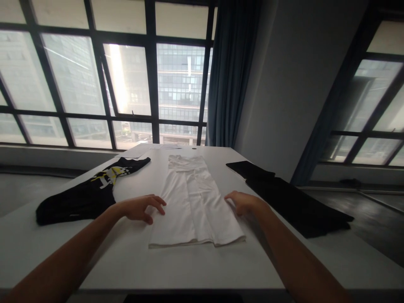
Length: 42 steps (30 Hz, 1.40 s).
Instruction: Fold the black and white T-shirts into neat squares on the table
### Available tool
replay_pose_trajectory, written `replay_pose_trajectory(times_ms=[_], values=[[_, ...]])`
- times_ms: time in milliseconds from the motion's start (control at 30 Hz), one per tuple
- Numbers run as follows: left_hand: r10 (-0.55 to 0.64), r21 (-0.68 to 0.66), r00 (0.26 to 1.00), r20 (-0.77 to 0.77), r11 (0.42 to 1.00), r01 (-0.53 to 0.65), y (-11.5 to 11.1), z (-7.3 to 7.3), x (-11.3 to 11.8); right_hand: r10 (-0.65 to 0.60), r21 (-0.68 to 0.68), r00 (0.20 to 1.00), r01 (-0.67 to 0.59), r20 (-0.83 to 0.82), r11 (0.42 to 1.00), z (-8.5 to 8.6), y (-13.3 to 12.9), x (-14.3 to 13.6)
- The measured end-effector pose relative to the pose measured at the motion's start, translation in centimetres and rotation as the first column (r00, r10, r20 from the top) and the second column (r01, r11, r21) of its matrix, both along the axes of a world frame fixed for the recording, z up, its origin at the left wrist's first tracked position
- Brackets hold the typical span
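White garment point(191, 202) flat on table point(170, 271), a bare hand at each side

Far left: dark-framed window point(126, 80), one pane tilted ajar, buildings visible through the glass. Below it, on the left part of the table, a black shirt point(78, 200) lies spread, with a white and yellow print near its upper part. Pale paper point(131, 155) lies just beyond the shirt.

Left hand point(143, 208): open, fingers loosely curved, fingertips at the garment's left edge; contact cannot be told. Nothing in its grip.

Centre: the white garment lies lengthwise, wide hem toward the person, far end bunched and wrinkled, a long crease down the middle.

Behind, right of the window: blue curtain point(227, 75), hanging in folds.

Right hand point(243, 203): open, index finger extended to the garment's right edge; touch uncertain. Grips nothing visible.

Right side of table: black cloth point(290, 195), laid lengthwise, clear of the hand.
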State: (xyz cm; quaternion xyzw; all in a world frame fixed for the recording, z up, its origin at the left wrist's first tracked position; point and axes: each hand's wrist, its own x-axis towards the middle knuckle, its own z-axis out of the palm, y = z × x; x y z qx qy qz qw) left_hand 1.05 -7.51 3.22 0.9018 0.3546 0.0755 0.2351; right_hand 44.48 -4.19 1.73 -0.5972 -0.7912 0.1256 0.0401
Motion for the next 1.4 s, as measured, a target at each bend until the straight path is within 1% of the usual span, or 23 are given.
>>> replay_pose_trajectory(times_ms=[67, 133, 200, 300, 433, 467, 533, 600, 667, 800, 867, 900, 933, 967, 1000, 1033, 1067, 1100, 1133, 1167, 1233, 1300, 1400], values=[[-0.018, 0.021, 1.000, -0.014, 1.000, 0.018, -0.4, 0.1, 0.6, 0.042, -0.042, 0.998, -0.040, 0.050, 0.998, 0.8, -0.6, -0.4], [-0.044, 0.037, 0.999, 0.008, 0.998, 0.044, -0.7, 0.1, 1.3, 0.143, -0.046, 0.989, -0.142, 0.024, 0.989, 1.5, -1.1, -1.2], [-0.085, 0.052, 0.995, 0.042, 0.995, 0.083, -0.8, 0.0, 1.8, 0.230, -0.044, 0.972, -0.232, -0.040, 0.972, 2.0, -1.5, -2.0], [-0.142, 0.092, 0.982, 0.123, 0.987, 0.131, -0.9, 0.2, 2.2, 0.321, -0.028, 0.933, -0.329, -0.161, 0.944, 2.6, -1.9, -2.7], [-0.105, 0.110, 0.958, 0.266, 0.991, 0.078, -1.1, 1.4, 2.0, 0.412, 0.049, 0.854, -0.419, -0.319, 0.907, 3.4, -2.0, -2.3], [-0.091, 0.111, 0.953, 0.288, 0.992, 0.061, -1.2, 1.8, 1.9, 0.416, 0.051, 0.844, -0.425, -0.339, 0.904, 3.6, -2.0, -2.1], [-0.080, 0.113, 0.952, 0.296, 0.992, 0.048, -1.4, 2.6, 1.6, 0.397, 0.007, 0.845, -0.423, -0.358, 0.906, 3.9, -2.1, -1.6], [-0.071, 0.106, 0.963, 0.259, 0.993, 0.045, -1.7, 3.3, 1.4, 0.354, -0.078, 0.854, -0.411, -0.380, 0.908, 4.3, -2.3, -1.2], [-0.070, 0.065, 0.975, 0.210, 0.996, 0.057, -2.1, 3.7, 1.1, 0.307, -0.173, 0.858, -0.404, -0.411, 0.898, 4.6, -2.8, -0.9], [-0.098, -0.085, 0.982, 0.164, 0.990, 0.113, -2.7, 4.0, 0.6, 0.261, -0.317, 0.839, -0.442, -0.478, 0.839, 5.5, -3.8, -0.6], [-0.078, -0.131, 0.972, 0.221, 0.985, 0.109, -2.4, 3.7, 0.6, 0.243, -0.331, 0.804, -0.471, -0.543, 0.817, 5.7, -3.8, -0.5], [-0.028, -0.137, 0.955, 0.295, 0.988, 0.071, -2.0, 3.5, 0.7, 0.225, -0.310, 0.777, -0.473, -0.587, 0.824, 5.6, -3.5, -0.6], [0.052, -0.133, 0.918, 0.393, 0.991, 0.001, -1.4, 3.1, 1.0, 0.199, -0.268, 0.745, -0.455, -0.637, 0.849, 5.3, -3.1, -0.7], [0.152, -0.128, 0.851, 0.503, 0.987, -0.101, -0.7, 2.6, 1.3, 0.163, -0.210, 0.712, -0.405, -0.683, 0.890, 4.9, -2.5, -0.9], [0.257, -0.134, 0.757, 0.600, 0.966, -0.221, 0.1, 2.0, 1.6, 0.120, -0.144, 0.686, -0.314, -0.717, 0.938, 4.2, -1.7, -1.1], [0.350, -0.154, 0.658, 0.666, 0.928, -0.339, 1.0, 1.3, 2.0, 0.073, -0.082, 0.671, -0.196, -0.738, 0.977, 3.5, -0.8, -1.4], [0.430, -0.183, 0.581, 0.691, 0.882, -0.434, 1.8, 0.5, 2.3, 0.008, -0.038, 0.681, -0.052, -0.732, 0.998, 2.6, 0.0, -1.8], [0.502, -0.217, 0.538, 0.677, 0.835, -0.506, 2.6, -0.4, 2.6, -0.068, -0.009, 0.712, 0.087, -0.699, 0.996, 1.7, 0.8, -2.1], [0.562, -0.247, 0.526, 0.638, 0.796, -0.552, 3.2, -1.2, 2.7, -0.146, 0.002, 0.746, 0.193, -0.650, 0.981, 0.8, 1.6, -2.4], [0.608, -0.269, 0.537, 0.585, 0.770, -0.579, 3.7, -2.0, 2.8, -0.208, 0.018, 0.775, 0.273, -0.597, 0.962, 0.1, 2.2, -2.6], [0.639, -0.276, 0.586, 0.498, 0.757, -0.592, 4.2, -3.2, 2.7, -0.263, 0.048, 0.819, 0.332, -0.509, 0.942, -1.0, 2.9, -2.8], [0.619, -0.251, 0.630, 0.469, 0.777, -0.577, 4.4, -3.7, 2.5, -0.241, 0.066, 0.845, 0.308, -0.477, 0.949, -1.5, 3.2, -2.9], [0.591, -0.232, 0.646, 0.484, 0.798, -0.556, 4.1, -3.5, 2.4, -0.167, 0.053, 0.863, 0.217, -0.477, 0.975, -1.7, 3.1, -2.9]])
